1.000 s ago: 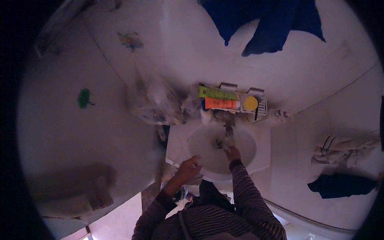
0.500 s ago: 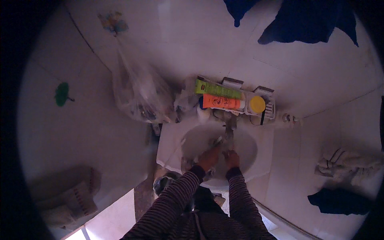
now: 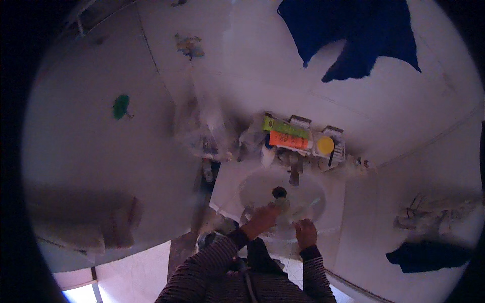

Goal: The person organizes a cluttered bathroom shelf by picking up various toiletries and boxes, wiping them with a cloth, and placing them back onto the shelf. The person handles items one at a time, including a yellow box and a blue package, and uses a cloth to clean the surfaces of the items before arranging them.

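Note:
Over the near part of the white washbasin (image 3: 331, 194), my left hand (image 3: 260, 222) reaches in with its fingers closed around a small pale greenish object (image 3: 281, 204), too blurred to name. Just beyond it is a dark round spot (image 3: 279, 192) in the bowl. My right hand (image 3: 305, 235) is at the basin's near right rim, fingers closed on a thin pale stick (image 3: 309, 207) that slants up to the right, its kind unclear. The tap (image 3: 294, 177) stands at the back of the basin, apart from both hands.
A wall rack (image 3: 339, 156) behind the basin holds a green tube (image 3: 285, 127), an orange tube (image 3: 289, 140) and a yellow-lidded container (image 3: 326, 145). Left of it hangs a clear plastic bag (image 3: 207, 126). Dark blue cloth (image 3: 353, 30) hangs above; towels (image 3: 429, 212) hang at right.
Both hands have drawn back from under the tap toward me. They are farther apart, the right one having moved to the near right rim. The head view has shifted.

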`<action>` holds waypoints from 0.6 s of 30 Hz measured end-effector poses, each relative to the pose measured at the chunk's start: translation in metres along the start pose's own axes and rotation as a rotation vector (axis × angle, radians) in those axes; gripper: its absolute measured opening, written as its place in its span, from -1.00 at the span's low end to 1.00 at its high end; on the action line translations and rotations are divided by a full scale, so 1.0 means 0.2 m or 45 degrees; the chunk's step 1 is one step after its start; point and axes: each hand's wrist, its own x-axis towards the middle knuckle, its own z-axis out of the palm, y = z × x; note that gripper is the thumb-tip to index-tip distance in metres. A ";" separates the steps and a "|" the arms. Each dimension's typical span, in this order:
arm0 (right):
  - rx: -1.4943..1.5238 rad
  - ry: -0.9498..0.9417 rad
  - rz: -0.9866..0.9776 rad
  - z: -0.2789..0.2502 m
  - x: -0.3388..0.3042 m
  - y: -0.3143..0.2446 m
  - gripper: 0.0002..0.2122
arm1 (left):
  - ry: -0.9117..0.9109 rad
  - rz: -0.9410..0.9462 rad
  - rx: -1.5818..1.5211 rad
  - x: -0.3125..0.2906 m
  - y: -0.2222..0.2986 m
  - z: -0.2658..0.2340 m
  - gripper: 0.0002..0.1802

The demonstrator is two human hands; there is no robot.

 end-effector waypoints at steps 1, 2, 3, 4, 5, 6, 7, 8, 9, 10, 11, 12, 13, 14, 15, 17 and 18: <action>0.013 0.014 -0.053 -0.10 0.01 -0.07 -0.85 | 0.037 0.030 0.069 -0.06 0.00 -0.07 -0.81; 0.000 0.012 -0.131 -0.23 0.04 -0.14 -0.84 | 0.075 0.066 0.142 -0.11 0.01 -0.15 -0.83; -0.013 0.024 -0.206 -0.36 0.08 -0.23 -0.83 | 0.110 0.089 0.166 -0.15 0.04 -0.26 -0.80; -0.027 0.040 -0.271 -0.49 0.12 -0.31 -0.82 | 0.138 0.121 0.191 -0.21 0.09 -0.40 -0.76; 0.081 0.084 -0.297 -0.62 0.12 -0.37 -0.83 | 0.152 0.149 0.216 -0.28 0.18 -0.53 -0.72; 0.182 0.142 -0.327 -0.73 0.16 -0.42 -0.83 | 0.226 0.175 0.138 -0.31 0.26 -0.68 -0.76; 0.287 0.200 -0.369 -0.84 0.20 -0.48 -0.83 | 0.306 0.197 0.064 -0.35 0.35 -0.84 -0.79; 0.272 0.238 -0.431 -0.97 0.25 -0.56 -0.82 | 0.386 0.218 -0.011 -0.39 0.43 -0.99 -0.83; 0.266 0.275 -0.516 -1.10 0.30 -0.65 -0.82 | 0.439 0.185 -0.024 -0.44 0.49 -1.13 -0.84; 0.253 0.319 -0.598 -1.22 0.35 -0.73 -0.81 | 0.492 0.161 -0.038 -0.48 0.54 -1.25 -0.83; 0.277 0.338 -0.656 -1.33 0.39 -0.81 -0.80 | 0.545 0.134 -0.056 -0.52 0.60 -1.36 -0.81; 0.296 0.369 -0.719 -1.44 0.43 -0.89 -0.79 | 0.566 0.137 -0.004 -0.56 0.67 -1.49 -0.80; 0.314 0.402 -0.793 -1.55 0.46 -0.96 -0.78 | 0.597 0.138 0.051 -0.61 0.76 -1.61 -0.79; 0.319 0.423 -0.854 -1.68 0.51 -1.04 -0.78 | 0.632 0.147 0.103 -0.64 0.84 -1.75 -0.78; 0.332 0.432 -0.917 -1.79 0.54 -1.11 -0.78 | 0.620 0.141 0.127 -0.69 0.94 -1.86 -0.77; 0.391 0.449 -1.032 -1.99 0.61 -1.28 -0.78 | 0.567 0.120 0.158 -0.77 1.07 -2.10 -0.75; 0.433 0.458 -1.087 -2.08 0.65 -1.37 -0.79 | 0.606 0.136 0.264 -0.79 1.11 -2.21 -0.75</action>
